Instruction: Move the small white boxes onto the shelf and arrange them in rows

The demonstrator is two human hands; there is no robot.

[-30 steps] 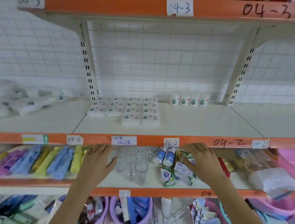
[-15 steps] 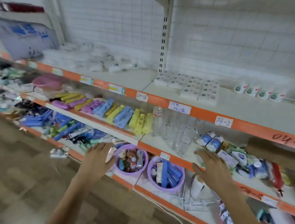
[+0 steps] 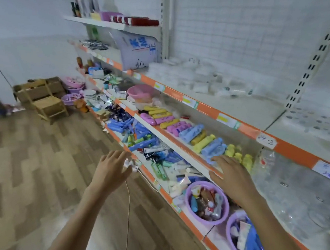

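**Both hands empty beside the shelving, boxes blurred at the far right**

The small white boxes [image 3: 317, 119] are sitting on the shelf [image 3: 258, 108] with the orange front strip, at its right end, smeared by motion blur so their rows and count are hard to make out. More white packets further left on that shelf are also blurred.

The left hand [image 3: 112, 170] is hanging over the wooden floor [image 3: 34, 166], just left of the shelving, fingers spread and holding nothing. The right hand [image 3: 231, 172] is reaching palm-down over a lower tier, just above the purple basin [image 3: 206, 218], fingers straight and slightly apart, empty.
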